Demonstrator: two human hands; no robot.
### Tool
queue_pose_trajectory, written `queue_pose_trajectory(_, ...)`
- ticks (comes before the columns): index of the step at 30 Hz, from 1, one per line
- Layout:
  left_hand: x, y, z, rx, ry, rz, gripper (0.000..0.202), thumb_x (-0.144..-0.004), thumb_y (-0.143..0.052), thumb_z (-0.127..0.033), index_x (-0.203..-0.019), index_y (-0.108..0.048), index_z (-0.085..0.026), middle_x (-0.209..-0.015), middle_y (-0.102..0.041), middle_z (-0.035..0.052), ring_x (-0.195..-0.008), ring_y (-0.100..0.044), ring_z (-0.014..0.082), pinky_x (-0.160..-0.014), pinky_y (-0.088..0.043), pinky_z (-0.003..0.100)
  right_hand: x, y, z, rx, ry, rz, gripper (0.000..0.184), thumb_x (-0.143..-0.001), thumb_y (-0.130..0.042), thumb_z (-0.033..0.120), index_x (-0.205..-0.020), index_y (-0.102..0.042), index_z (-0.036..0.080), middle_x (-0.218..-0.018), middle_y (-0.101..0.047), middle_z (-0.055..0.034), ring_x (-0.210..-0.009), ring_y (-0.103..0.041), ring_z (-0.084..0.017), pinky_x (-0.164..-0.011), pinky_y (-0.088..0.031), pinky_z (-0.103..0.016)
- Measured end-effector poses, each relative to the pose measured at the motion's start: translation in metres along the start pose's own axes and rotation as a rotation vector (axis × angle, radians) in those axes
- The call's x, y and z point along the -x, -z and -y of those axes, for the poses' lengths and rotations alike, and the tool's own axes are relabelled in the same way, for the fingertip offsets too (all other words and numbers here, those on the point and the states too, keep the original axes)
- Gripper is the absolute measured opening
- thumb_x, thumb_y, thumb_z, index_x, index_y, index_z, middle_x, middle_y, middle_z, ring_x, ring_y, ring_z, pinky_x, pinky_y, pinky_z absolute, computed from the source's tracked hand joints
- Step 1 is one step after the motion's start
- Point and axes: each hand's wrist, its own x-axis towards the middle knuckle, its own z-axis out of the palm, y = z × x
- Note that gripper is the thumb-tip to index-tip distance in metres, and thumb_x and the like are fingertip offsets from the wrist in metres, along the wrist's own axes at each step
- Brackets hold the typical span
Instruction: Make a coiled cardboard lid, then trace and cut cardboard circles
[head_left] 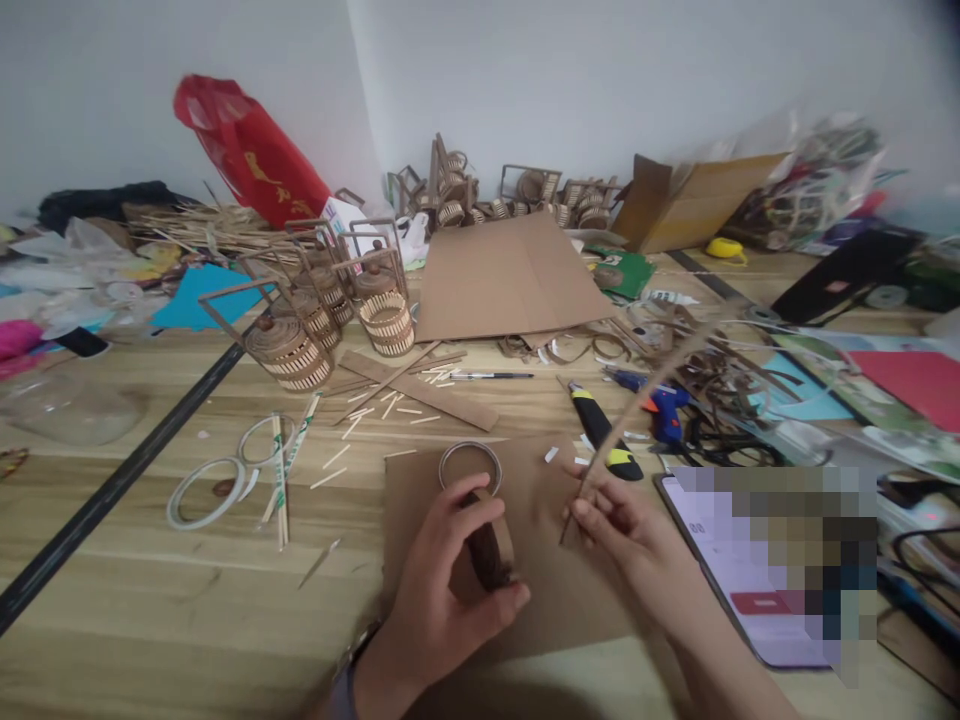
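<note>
Brown card, wound into a thick coil (498,535), sits in the curve of my left hand (427,590), fingers bent over its upper edge and thumb by its lower end, so that the hand is about half closed around it. I seem to have it tipped on its edge, with the outer face turned toward my right side, probably to leave that face free. My right hand (622,525) pinches a long brown strip (634,410), thumb and fingers closed near its lower end; the rest slants up and away to the right, perhaps because a grip low down gives me the best control of that tip. The coil lies inside my left grasp and just left of the strip's lower end, the two apart. Beneath both hands is a cardboard sheet (555,610), likely there to spare the wooden table (225,620). A grey ring (499,465) stands just beyond my left fingertips. The utility knife (598,422) and blue glue gun (670,415) lie past my right hand, I would say for easy reach, while the handled baskets (292,355) stand farther back on the left, presumably out of the way.
</note>
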Motion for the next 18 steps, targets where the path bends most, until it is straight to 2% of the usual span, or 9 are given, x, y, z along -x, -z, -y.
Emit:
queue_pose_trajectory(2, 0.002, 0.002, 0.001, 0.111, 0.122, -0.036, 0.061, -0.088, -0.070, -0.042, -0.141, -0.042, -0.036, -0.145, -0.048, 0.0089, -0.129, -0.052, 0.0300, -0.098, -0.053, 0.043, -0.007, 0.005, -0.008, 0.175, -0.042, 0.064, 0.043, -0.087, -0.061, 0.047, -0.116, -0.064, 0.015, -0.059, -0.054, 0.0033, -0.054, -0.055, -0.017, -0.052, -0.046, -0.027)
queue_pose_trajectory(4, 0.003, 0.004, 0.000, 0.223, 0.244, -0.066, 0.066, -0.084, -0.073, -0.043, -0.142, -0.042, -0.033, -0.144, -0.049, 0.0094, -0.126, -0.054, 0.0303, -0.093, -0.057, 0.041, -0.010, 0.005, -0.015, 0.387, 0.003, -0.009, 0.043, -0.087, -0.057, 0.041, -0.120, -0.064, 0.014, -0.071, -0.063, -0.0033, -0.062, -0.062, -0.022, -0.058, -0.050, -0.033)
queue_pose_trajectory(7, 0.002, 0.010, -0.005, 0.327, 0.346, -0.087, 0.066, -0.079, -0.077, -0.040, -0.137, -0.046, -0.030, -0.145, -0.050, 0.0088, -0.125, -0.055, 0.0299, -0.092, -0.058, 0.038, -0.010, -0.004, -0.017, 0.676, 0.294, -0.209, 0.037, -0.093, -0.051, 0.030, -0.123, -0.064, 0.012, -0.102, -0.068, -0.0154, -0.087, -0.066, -0.030, -0.074, -0.054, -0.042)
queue_pose_trajectory(9, 0.002, 0.015, -0.009, 0.313, 0.400, -0.064, 0.071, -0.076, -0.078, -0.036, -0.138, -0.046, -0.029, -0.144, -0.051, 0.0092, -0.126, -0.055, 0.0304, -0.094, -0.058, 0.038, -0.012, -0.015, -0.013, 0.806, 0.547, -0.143, 0.030, -0.096, -0.049, 0.020, -0.121, -0.066, 0.016, -0.106, -0.069, -0.0149, -0.095, -0.064, -0.030, -0.082, -0.053, -0.043)
queue_pose_trajectory(11, 0.002, 0.020, -0.013, 0.238, 0.447, -0.002, 0.074, -0.073, -0.078, -0.033, -0.139, -0.045, -0.027, -0.143, -0.052, 0.0102, -0.124, -0.057, 0.0310, -0.098, -0.056, 0.042, -0.017, -0.029, -0.008, 0.894, 0.701, 0.032, 0.031, -0.095, -0.053, 0.011, -0.122, -0.065, 0.019, -0.106, -0.072, -0.0121, -0.101, -0.061, -0.030, -0.085, -0.050, -0.043)
queue_pose_trajectory(13, 0.001, 0.025, -0.015, 0.126, 0.459, 0.079, 0.075, -0.069, -0.077, -0.031, -0.138, -0.047, -0.024, -0.141, -0.054, 0.0121, -0.124, -0.057, 0.0328, -0.103, -0.052, 0.048, -0.025, -0.042, -0.007, 0.938, 0.732, 0.148, 0.037, -0.091, -0.059, 0.005, -0.125, -0.063, 0.019, -0.106, -0.073, -0.0116, -0.105, -0.060, -0.031, -0.085, -0.048, -0.042)
queue_pose_trajectory(15, 0.000, 0.029, -0.016, -0.018, 0.465, 0.194, 0.075, -0.064, -0.077, -0.029, -0.134, -0.051, -0.021, -0.147, -0.050, 0.0146, -0.133, -0.050, 0.0366, -0.111, -0.044, 0.053, -0.031, -0.053, -0.006, 0.946, 0.736, 0.174, 0.036, -0.090, -0.061, 0.002, -0.123, -0.063, 0.016, -0.102, -0.074, -0.0120, -0.102, -0.060, -0.030, -0.084, -0.048, -0.041)
queue_pose_trajectory(18, -0.006, 0.033, -0.019, -0.215, 0.491, 0.400, 0.078, -0.057, -0.081, -0.025, -0.131, -0.057, -0.020, -0.161, -0.032, 0.0153, -0.144, -0.036, 0.0401, -0.118, -0.033, 0.056, -0.030, -0.059, -0.003, 0.931, 0.770, 0.190, 0.035, -0.090, -0.062, 0.003, -0.121, -0.062, 0.019, -0.099, -0.074, -0.0089, -0.098, -0.060, -0.027, -0.085, -0.048, -0.040)
